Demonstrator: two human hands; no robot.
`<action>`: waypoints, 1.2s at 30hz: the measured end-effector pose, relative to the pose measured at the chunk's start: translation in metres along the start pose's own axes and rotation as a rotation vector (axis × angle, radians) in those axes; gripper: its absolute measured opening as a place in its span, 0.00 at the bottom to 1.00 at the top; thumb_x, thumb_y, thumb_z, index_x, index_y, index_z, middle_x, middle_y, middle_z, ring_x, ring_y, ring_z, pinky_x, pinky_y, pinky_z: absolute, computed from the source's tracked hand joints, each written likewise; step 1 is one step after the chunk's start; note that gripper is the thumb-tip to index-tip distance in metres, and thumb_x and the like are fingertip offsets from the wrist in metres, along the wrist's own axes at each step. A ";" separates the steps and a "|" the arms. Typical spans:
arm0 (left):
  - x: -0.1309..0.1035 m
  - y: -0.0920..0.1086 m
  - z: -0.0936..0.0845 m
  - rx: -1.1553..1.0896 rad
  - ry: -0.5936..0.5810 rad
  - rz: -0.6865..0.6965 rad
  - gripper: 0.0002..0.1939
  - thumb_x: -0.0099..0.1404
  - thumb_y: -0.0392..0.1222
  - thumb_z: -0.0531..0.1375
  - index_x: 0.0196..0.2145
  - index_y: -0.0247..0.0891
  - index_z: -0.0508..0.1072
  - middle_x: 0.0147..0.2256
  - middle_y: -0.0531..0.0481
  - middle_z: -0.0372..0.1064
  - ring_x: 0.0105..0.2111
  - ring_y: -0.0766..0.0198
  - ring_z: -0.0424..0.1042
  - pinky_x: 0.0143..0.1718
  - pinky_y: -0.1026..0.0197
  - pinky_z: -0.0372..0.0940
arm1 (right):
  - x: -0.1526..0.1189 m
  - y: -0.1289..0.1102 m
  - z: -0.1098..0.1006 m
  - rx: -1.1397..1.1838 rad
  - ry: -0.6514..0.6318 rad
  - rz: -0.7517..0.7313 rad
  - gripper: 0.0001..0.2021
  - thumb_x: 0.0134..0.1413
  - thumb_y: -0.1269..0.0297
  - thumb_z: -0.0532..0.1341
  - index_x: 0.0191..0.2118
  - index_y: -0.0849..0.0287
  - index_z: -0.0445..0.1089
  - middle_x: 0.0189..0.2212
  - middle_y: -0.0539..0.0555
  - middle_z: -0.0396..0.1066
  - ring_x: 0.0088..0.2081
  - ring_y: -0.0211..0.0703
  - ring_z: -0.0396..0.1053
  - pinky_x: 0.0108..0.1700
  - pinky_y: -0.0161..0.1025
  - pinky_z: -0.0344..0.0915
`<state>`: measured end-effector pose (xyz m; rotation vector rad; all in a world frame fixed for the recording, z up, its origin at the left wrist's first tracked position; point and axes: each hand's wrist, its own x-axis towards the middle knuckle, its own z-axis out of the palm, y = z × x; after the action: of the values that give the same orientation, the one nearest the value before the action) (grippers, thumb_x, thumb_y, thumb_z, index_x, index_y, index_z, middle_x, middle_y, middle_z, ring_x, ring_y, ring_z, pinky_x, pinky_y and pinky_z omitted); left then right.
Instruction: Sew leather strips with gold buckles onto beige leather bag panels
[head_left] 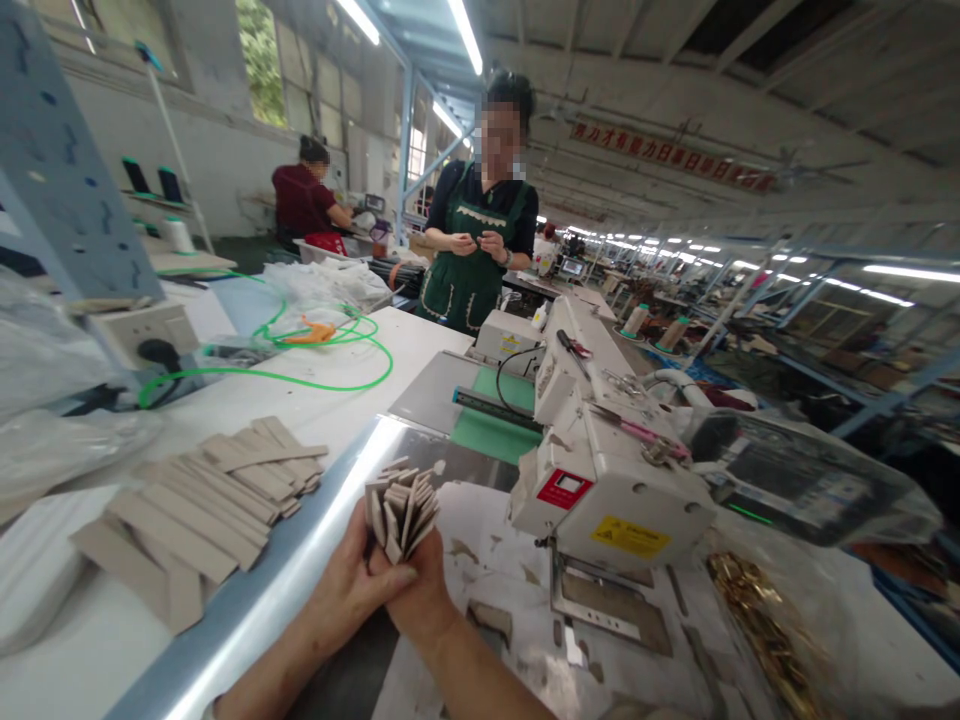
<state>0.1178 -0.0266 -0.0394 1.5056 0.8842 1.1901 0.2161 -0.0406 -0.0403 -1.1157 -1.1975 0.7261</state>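
Note:
Both of my hands are wrapped round a bundle of beige flat strips (403,508), held upright over the front edge of the work surface. My left hand (369,572) closes on the bundle's left side, its thumb lying across toward the other hand. My right hand (422,580) grips the lower right side. The strips' top ends stick up unevenly above my fingers. To the left, more beige strips (195,500) lie fanned out in overlapping rows on the white table. Right of my hands stands a white industrial sewing machine (592,470) with a metal clamp frame (600,600) beneath its head.
Green tubing (337,385) with an orange air gun (311,332) lies on the table behind the strips. A plastic-wrapped control screen (795,480) juts out at right, near gold-coloured metal pieces (765,610). A person in a green apron (480,230) stands opposite; another person (304,200) sits farther back.

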 end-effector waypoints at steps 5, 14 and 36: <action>0.002 -0.013 -0.012 0.014 -0.092 0.054 0.44 0.54 0.58 0.67 0.64 0.39 0.61 0.61 0.39 0.65 0.63 0.42 0.62 0.65 0.46 0.58 | -0.003 0.008 0.002 0.102 -0.009 -0.020 0.17 0.53 0.66 0.62 0.50 0.58 0.70 0.45 0.56 0.76 0.47 0.48 0.73 0.54 0.43 0.68; 0.012 0.008 -0.038 0.001 -0.078 0.112 0.33 0.65 0.65 0.53 0.57 0.40 0.72 0.57 0.41 0.71 0.60 0.46 0.66 0.64 0.48 0.59 | -0.006 -0.001 0.000 -0.018 -0.113 -0.007 0.16 0.48 0.71 0.60 0.44 0.56 0.77 0.43 0.54 0.77 0.49 0.50 0.73 0.56 0.44 0.67; 0.011 0.037 -0.036 -0.471 -0.126 -0.123 0.16 0.60 0.53 0.66 0.37 0.38 0.75 0.44 0.43 0.76 0.42 0.53 0.76 0.44 0.56 0.72 | -0.004 -0.023 0.001 -0.078 -0.173 -0.088 0.21 0.46 0.75 0.61 0.47 0.51 0.76 0.43 0.53 0.76 0.51 0.54 0.70 0.58 0.49 0.66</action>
<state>0.0848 -0.0164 0.0001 1.1137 0.5529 1.1057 0.2112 -0.0511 -0.0205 -1.0737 -1.4234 0.7243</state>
